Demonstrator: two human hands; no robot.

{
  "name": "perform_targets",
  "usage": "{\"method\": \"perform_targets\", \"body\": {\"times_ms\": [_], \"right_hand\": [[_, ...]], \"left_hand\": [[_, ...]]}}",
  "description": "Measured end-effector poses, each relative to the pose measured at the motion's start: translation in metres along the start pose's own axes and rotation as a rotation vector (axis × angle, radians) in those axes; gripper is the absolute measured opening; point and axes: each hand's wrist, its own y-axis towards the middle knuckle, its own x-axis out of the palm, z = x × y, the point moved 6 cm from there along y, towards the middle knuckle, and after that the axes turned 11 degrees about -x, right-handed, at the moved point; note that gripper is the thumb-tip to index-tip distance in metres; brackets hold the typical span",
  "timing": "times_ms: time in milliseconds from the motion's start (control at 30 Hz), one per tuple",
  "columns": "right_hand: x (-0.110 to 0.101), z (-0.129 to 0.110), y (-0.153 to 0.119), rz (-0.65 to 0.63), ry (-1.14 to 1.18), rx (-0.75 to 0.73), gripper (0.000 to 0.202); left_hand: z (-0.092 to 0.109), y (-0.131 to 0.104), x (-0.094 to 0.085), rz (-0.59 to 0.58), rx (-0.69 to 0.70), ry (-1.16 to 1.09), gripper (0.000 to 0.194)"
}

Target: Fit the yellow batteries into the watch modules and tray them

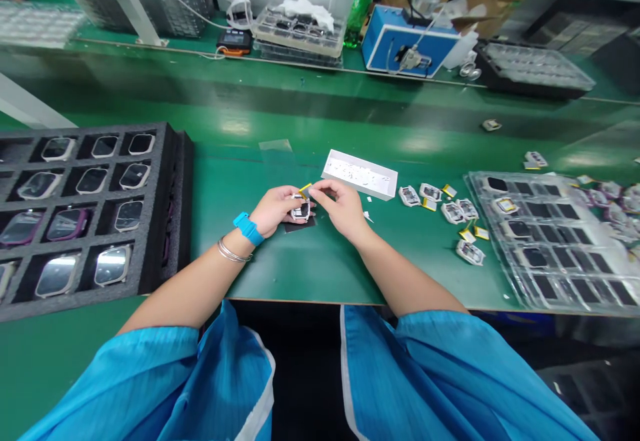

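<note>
My left hand (274, 211) is closed around an open white smartwatch case (301, 210), whose inner parts face up. A thin yellow-edged piece (305, 188), which looks like a battery, sticks up at the far side of the case. My right hand (343, 206) is pinched at the right end of that yellow edge; what lies between its fingertips is too small to make out. Beneath the case, a dark flat sheet (300, 226) lies on the green table. A white box (361, 173) holding small white scraps stands just beyond my right hand.
At left, a grey foam tray (145, 228) holds several watches. To the right lie open watch cases (453, 212) with yellow batteries (481, 233), beside stacked clear trays (560, 241) of dark screens. A blue box device (407, 41) stands on the back shelf.
</note>
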Motion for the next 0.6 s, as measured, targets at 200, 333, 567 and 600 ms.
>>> {"method": "perform_targets", "body": {"times_ms": [200, 333, 567, 600], "right_hand": [[-0.004, -0.025, -0.005, 0.052, -0.219, -0.165, 0.015], [0.002, -0.035, -0.01, 0.027, -0.388, -0.344, 0.012], [0.021, -0.039, -0.013, -0.094, -0.552, -0.506, 0.019], [0.022, -0.038, -0.012, -0.11, -0.551, -0.512, 0.02]], "left_hand": [[0.003, -0.002, 0.0, -0.1, -0.013, -0.079, 0.021], [0.002, 0.0, -0.001, -0.068, 0.012, -0.028, 0.026], [0.0, 0.002, -0.005, -0.054, -0.061, -0.156, 0.024], [0.001, 0.002, -0.006, -0.062, -0.076, -0.206, 0.025]]}}
